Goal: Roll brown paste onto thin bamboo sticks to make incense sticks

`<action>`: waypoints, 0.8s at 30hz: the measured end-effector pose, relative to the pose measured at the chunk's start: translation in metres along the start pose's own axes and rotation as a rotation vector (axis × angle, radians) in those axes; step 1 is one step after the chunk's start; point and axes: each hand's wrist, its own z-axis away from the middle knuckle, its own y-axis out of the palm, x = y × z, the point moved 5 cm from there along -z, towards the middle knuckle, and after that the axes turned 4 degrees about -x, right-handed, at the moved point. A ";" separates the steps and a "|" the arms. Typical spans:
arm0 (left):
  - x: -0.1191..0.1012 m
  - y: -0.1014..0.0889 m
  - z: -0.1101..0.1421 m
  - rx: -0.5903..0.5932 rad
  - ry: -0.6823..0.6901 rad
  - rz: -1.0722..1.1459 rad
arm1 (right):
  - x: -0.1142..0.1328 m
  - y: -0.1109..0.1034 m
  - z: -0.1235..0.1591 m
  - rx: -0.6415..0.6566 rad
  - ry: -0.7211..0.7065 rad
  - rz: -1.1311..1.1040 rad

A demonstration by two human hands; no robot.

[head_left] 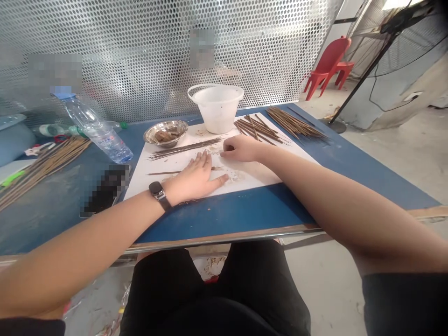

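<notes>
Head view: our left hand (196, 179), spread flat, covers the sideways stick (163, 173); our right hand (243, 148) curls nearby, pinch unclear.

The flattened left grip (196, 178) hides the middle of a thin brown stick (164, 173); whether the curled right grip (243, 148) pinches anything cannot be told. Left of the left grip, pixelation blurs a smartphone (108, 187), and farther left the edge crops a blue tub (14, 140) and long stick bundle (52, 159).
</notes>
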 end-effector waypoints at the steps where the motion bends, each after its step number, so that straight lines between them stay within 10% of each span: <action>1: -0.002 0.000 0.008 0.006 0.002 0.000 | 0.001 0.000 0.000 -0.001 0.000 0.008; 7: -0.016 0.009 0.053 0.066 0.029 0.009 | 0.006 -0.001 0.002 0.002 0.012 0.049; 16: -0.004 0.002 -0.012 0.015 0.017 -0.045 | 0.003 0.000 0.000 0.000 0.005 0.049; 24: -0.020 0.010 0.046 0.071 0.051 -0.063 | 0.000 0.005 -0.008 -0.013 -0.038 0.088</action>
